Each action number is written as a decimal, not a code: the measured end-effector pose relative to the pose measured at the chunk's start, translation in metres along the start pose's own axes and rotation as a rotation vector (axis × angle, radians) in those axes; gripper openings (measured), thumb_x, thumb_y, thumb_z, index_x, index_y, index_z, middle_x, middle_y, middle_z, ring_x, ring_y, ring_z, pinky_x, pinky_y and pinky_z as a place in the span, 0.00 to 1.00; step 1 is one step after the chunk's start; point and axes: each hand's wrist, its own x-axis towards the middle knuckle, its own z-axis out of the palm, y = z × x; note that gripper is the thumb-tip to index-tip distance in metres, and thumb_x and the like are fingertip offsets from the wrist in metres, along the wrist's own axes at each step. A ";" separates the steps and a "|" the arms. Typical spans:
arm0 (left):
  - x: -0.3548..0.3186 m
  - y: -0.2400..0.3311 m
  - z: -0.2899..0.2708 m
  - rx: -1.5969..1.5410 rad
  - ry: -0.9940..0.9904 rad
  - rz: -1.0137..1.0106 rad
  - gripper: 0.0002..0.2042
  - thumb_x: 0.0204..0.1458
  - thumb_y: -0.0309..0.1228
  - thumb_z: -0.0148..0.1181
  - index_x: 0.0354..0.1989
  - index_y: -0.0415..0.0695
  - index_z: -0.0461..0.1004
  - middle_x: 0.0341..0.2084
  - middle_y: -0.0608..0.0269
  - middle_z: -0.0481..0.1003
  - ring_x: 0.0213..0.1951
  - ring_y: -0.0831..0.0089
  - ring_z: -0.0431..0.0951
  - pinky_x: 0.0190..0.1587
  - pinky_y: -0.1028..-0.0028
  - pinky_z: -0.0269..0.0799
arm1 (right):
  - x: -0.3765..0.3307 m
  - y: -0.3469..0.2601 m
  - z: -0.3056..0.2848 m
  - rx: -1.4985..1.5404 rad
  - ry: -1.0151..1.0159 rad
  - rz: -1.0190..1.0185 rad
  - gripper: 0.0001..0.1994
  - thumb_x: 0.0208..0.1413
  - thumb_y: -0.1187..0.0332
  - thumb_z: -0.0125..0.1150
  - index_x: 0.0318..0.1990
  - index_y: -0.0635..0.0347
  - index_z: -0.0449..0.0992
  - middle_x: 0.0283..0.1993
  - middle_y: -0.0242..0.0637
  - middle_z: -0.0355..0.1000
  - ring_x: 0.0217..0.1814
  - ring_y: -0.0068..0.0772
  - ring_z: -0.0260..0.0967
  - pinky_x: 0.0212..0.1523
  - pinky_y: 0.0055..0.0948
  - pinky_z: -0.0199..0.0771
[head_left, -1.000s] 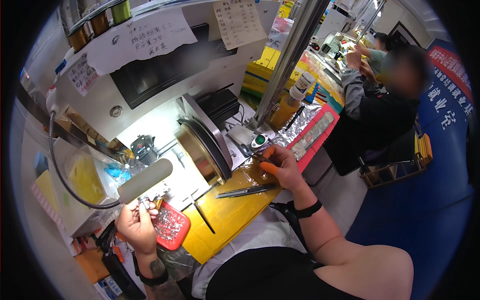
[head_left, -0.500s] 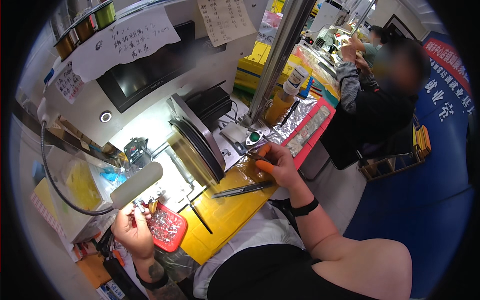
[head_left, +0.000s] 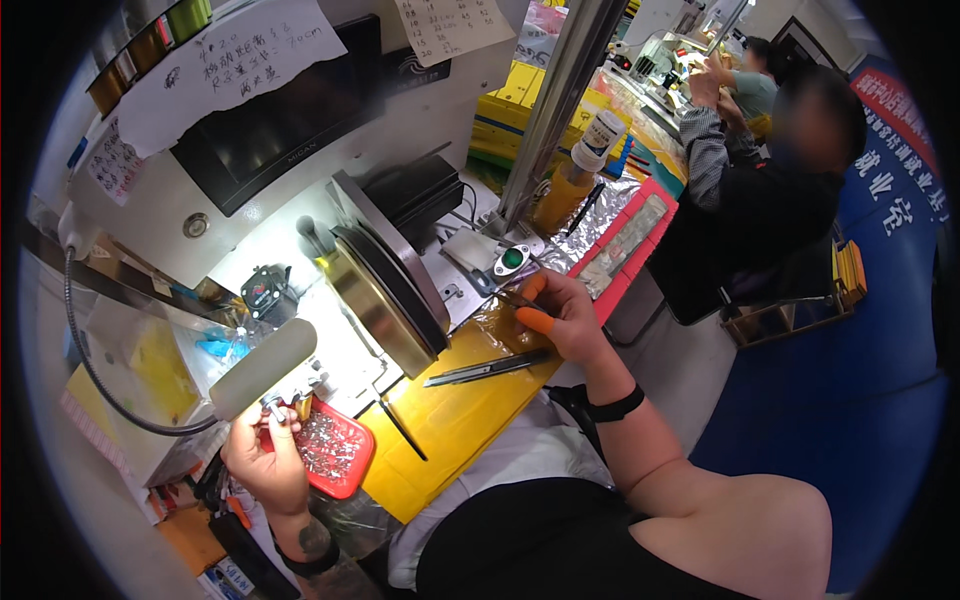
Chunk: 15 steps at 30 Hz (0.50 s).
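My left hand [head_left: 266, 458] is closed, thumb and fingers pinched on a small metal piece [head_left: 279, 410] beneath the white tube lamp [head_left: 265, 370]. Just beside it, a red tray [head_left: 350, 465] contains many tiny metal parts [head_left: 328, 442]. My right hand [head_left: 568, 318], with orange covers on its fingertips, pinches a slim dark metal tool [head_left: 514, 299], whose kind is hard to make out. It is close to the green button [head_left: 512, 258] on the machine's base. Between my hands stands a wide gold-brown wheel [head_left: 385, 312] with a dark rim.
A box cutter [head_left: 487, 368] lies on the yellow mat [head_left: 430, 440]. Behind the wheel rises a white machine housing with a dark screen [head_left: 285, 120]. To the right are a metal post [head_left: 560, 110], an amber bottle [head_left: 565, 200] and a pink-red strip [head_left: 625, 250]. A co-worker [head_left: 760, 190] sits beyond.
The whole view has shifted slightly. Both hands keep nearly the same places and grips. The wheel's gold-brown surface looked see-through and smeared before; now it appears more solid.
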 end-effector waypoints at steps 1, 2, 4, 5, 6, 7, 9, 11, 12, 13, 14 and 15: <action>0.000 0.001 -0.001 -0.013 -0.013 0.002 0.07 0.57 0.15 0.50 0.42 0.30 0.72 0.28 0.60 0.76 0.30 0.77 0.76 0.35 0.77 0.74 | 0.000 0.001 0.000 0.022 -0.009 -0.013 0.09 0.53 0.76 0.65 0.36 0.62 0.70 0.32 0.29 0.71 0.33 0.18 0.71 0.33 0.19 0.69; 0.002 0.001 -0.001 -0.018 -0.011 0.001 0.07 0.57 0.15 0.50 0.42 0.30 0.72 0.28 0.60 0.76 0.30 0.77 0.76 0.35 0.77 0.74 | 0.001 0.002 0.001 0.045 -0.015 -0.030 0.09 0.53 0.76 0.66 0.36 0.62 0.70 0.32 0.30 0.71 0.33 0.18 0.70 0.33 0.19 0.68; 0.003 0.002 0.000 0.082 0.033 0.027 0.08 0.56 0.14 0.51 0.43 0.30 0.73 0.30 0.60 0.76 0.29 0.76 0.76 0.35 0.77 0.74 | 0.001 -0.002 0.001 0.031 -0.015 -0.007 0.09 0.52 0.75 0.66 0.36 0.62 0.70 0.32 0.29 0.71 0.32 0.18 0.70 0.34 0.19 0.68; 0.001 0.000 -0.003 0.092 0.022 0.025 0.09 0.56 0.14 0.51 0.44 0.29 0.73 0.32 0.58 0.75 0.31 0.76 0.76 0.36 0.76 0.74 | 0.000 -0.003 0.001 0.028 -0.030 -0.014 0.09 0.53 0.75 0.66 0.36 0.62 0.70 0.32 0.29 0.71 0.32 0.18 0.70 0.34 0.19 0.68; 0.001 0.000 -0.002 0.089 0.021 0.019 0.09 0.56 0.14 0.51 0.44 0.29 0.73 0.32 0.58 0.75 0.31 0.76 0.76 0.36 0.76 0.74 | -0.001 -0.002 0.001 0.027 -0.045 -0.021 0.09 0.53 0.75 0.65 0.36 0.63 0.70 0.33 0.29 0.71 0.33 0.18 0.70 0.34 0.19 0.68; 0.003 0.000 -0.001 0.099 0.022 0.051 0.08 0.57 0.15 0.52 0.44 0.31 0.72 0.33 0.61 0.74 0.31 0.79 0.74 0.37 0.79 0.72 | 0.000 -0.001 0.001 0.018 -0.032 -0.032 0.09 0.53 0.75 0.65 0.36 0.63 0.70 0.34 0.30 0.71 0.33 0.18 0.70 0.35 0.19 0.68; 0.004 0.002 -0.003 0.097 -0.012 0.030 0.07 0.59 0.16 0.52 0.45 0.31 0.71 0.38 0.62 0.73 0.36 0.79 0.74 0.42 0.79 0.71 | 0.001 -0.001 0.000 0.018 -0.031 -0.026 0.09 0.53 0.75 0.65 0.36 0.63 0.70 0.34 0.30 0.71 0.34 0.18 0.69 0.36 0.19 0.68; 0.006 0.007 0.002 0.128 0.012 0.072 0.07 0.58 0.15 0.52 0.45 0.30 0.71 0.40 0.61 0.73 0.39 0.77 0.74 0.45 0.77 0.71 | 0.001 -0.001 0.000 0.023 -0.031 -0.023 0.08 0.53 0.75 0.65 0.36 0.63 0.70 0.34 0.30 0.71 0.34 0.18 0.69 0.36 0.19 0.68; 0.008 0.009 0.003 0.158 0.038 0.120 0.07 0.58 0.15 0.52 0.44 0.29 0.71 0.42 0.60 0.72 0.43 0.75 0.74 0.49 0.75 0.71 | 0.001 -0.002 0.000 0.022 -0.030 -0.018 0.08 0.53 0.76 0.65 0.36 0.63 0.70 0.34 0.30 0.71 0.35 0.18 0.69 0.36 0.19 0.68; 0.007 0.008 0.003 0.160 0.035 0.119 0.07 0.58 0.15 0.52 0.44 0.29 0.71 0.42 0.60 0.72 0.43 0.75 0.74 0.49 0.75 0.71 | 0.001 -0.003 0.000 0.020 -0.029 -0.014 0.08 0.53 0.76 0.65 0.36 0.63 0.70 0.34 0.29 0.70 0.35 0.18 0.69 0.36 0.19 0.68; 0.007 0.005 0.003 0.155 0.032 0.118 0.07 0.58 0.15 0.52 0.44 0.29 0.71 0.44 0.59 0.72 0.45 0.73 0.74 0.51 0.74 0.70 | 0.001 -0.004 0.001 0.024 -0.026 -0.014 0.08 0.53 0.76 0.65 0.36 0.63 0.70 0.34 0.29 0.70 0.35 0.18 0.69 0.36 0.19 0.68; 0.007 0.004 0.002 0.149 0.029 0.116 0.07 0.58 0.14 0.52 0.44 0.28 0.71 0.45 0.58 0.71 0.47 0.71 0.73 0.54 0.72 0.69 | 0.001 -0.004 0.002 0.034 -0.034 -0.013 0.08 0.53 0.77 0.65 0.36 0.63 0.69 0.34 0.30 0.70 0.35 0.18 0.69 0.36 0.19 0.68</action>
